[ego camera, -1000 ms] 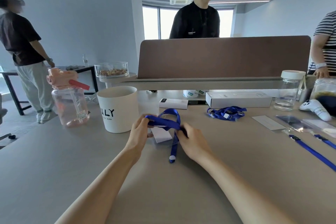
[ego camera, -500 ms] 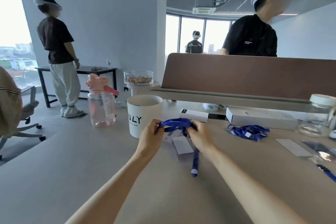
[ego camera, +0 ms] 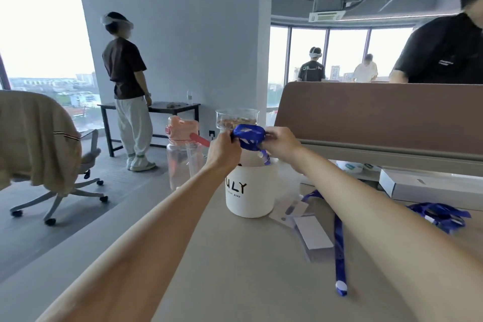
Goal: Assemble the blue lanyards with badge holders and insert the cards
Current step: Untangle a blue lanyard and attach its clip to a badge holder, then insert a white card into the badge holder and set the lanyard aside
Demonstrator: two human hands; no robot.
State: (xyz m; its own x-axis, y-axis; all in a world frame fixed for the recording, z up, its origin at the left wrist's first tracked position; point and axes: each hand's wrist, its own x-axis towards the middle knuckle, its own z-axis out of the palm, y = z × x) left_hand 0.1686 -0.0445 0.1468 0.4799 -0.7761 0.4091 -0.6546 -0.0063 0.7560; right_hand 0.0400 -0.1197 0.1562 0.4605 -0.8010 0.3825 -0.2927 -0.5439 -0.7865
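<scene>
My left hand (ego camera: 225,151) and my right hand (ego camera: 280,141) both grip a bunched blue lanyard (ego camera: 248,136), held in the air right above the white cup (ego camera: 251,191). A short tail of it hangs down toward the cup's mouth. Another blue lanyard strap (ego camera: 339,248) lies on the table under my right forearm, its white-tipped end near me. White cards and a clear badge holder (ego camera: 311,232) lie beside that strap. A heap of blue lanyards (ego camera: 439,215) sits at the right.
A pink water bottle (ego camera: 183,157) stands left of the cup, with a clear bowl (ego camera: 237,118) behind. A brown divider (ego camera: 379,117) and a white box (ego camera: 428,187) lie to the right. Several people stand around; an office chair (ego camera: 52,159) is at the left.
Both hands lifted the bunched lanyard from the table up and over the cup. My view swung left, and a strap now lies on the table.
</scene>
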